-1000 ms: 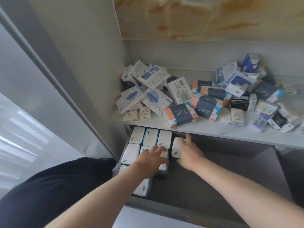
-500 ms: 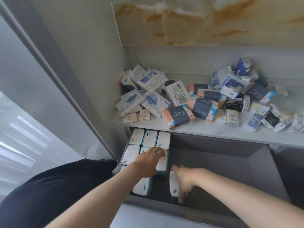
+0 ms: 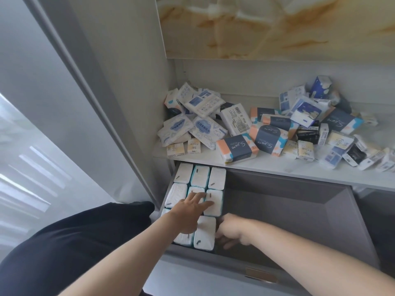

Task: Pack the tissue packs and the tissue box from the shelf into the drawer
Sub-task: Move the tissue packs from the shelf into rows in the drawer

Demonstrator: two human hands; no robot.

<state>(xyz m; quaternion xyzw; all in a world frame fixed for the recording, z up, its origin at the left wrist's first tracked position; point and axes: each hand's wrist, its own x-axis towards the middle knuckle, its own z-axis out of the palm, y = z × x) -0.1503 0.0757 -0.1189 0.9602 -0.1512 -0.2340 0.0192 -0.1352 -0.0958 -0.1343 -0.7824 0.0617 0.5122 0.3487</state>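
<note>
Drawer [image 3: 299, 212]: grey, pulled open below the shelf; right part bare.
Packed tissue packs [image 3: 199, 178]: white with teal edges, standing on end in tight rows of three against the drawer's left wall.
Front pack [image 3: 204, 232]: white, upright, at the right end of the nearest row, touching its neighbour.
Left hand [image 3: 189, 210]: palm down, fingers spread flat on the tops of the middle-row packs; grip not pinching anything.
Right hand [image 3: 232, 230]: inside the drawer, just right of the front pack, fingers curled against its side; cannot tell whether the grip truly clamps it.
Shelf [image 3: 267, 165]: white, carries a loose heap of tissue packs.
Navy-and-orange pack [image 3: 237, 148]: lies at the shelf's front edge, above the drawer.
Small yellow packs [image 3: 175, 149]: near the shelf's left corner.
Blue tissue box [image 3: 320, 87]: at the back right, tilted on the heap.
Black garment [image 3: 74, 248]: lower left, beside the drawer.
</note>
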